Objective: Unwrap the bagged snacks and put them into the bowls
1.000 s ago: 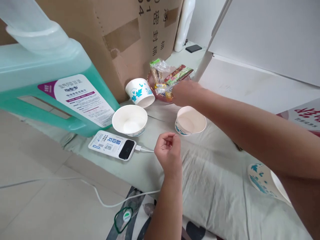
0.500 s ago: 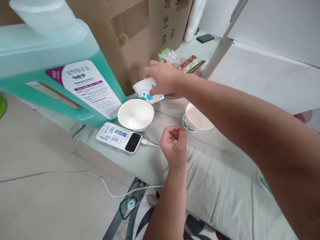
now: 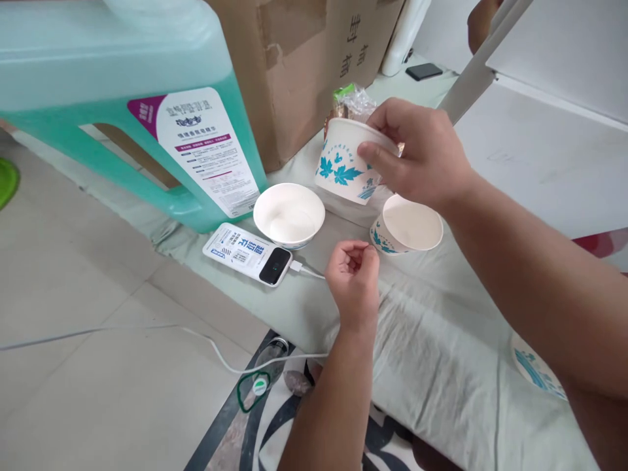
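Observation:
My right hand (image 3: 417, 154) grips a white paper bowl (image 3: 346, 160) with blue leaf prints by its rim, thumb outside, holding it slightly tilted above the cloth. Below it and to the left, a second paper bowl (image 3: 289, 212) stands upright. Another paper bowl (image 3: 409, 226) stands under my right wrist. My left hand (image 3: 354, 268) is close to that bowl, its fingers curled and the thumb against the index finger; whether anything small is pinched there cannot be made out. One more paper bowl (image 3: 537, 366) is partly hidden behind my right forearm.
A large jug of green liquid (image 3: 206, 157) stands at the left before a cardboard box (image 3: 294, 85). A white power bank (image 3: 248, 254) with a plugged-in cable lies near the cloth's edge. Crinkled wrappers (image 3: 360, 101) and a black phone (image 3: 424, 71) lie farther back.
My right hand has lifted the paper bowl and brought it right, from behind the left bowl to above the gap between the two standing bowls. My left hand keeps its curled shape. The view has shifted slightly.

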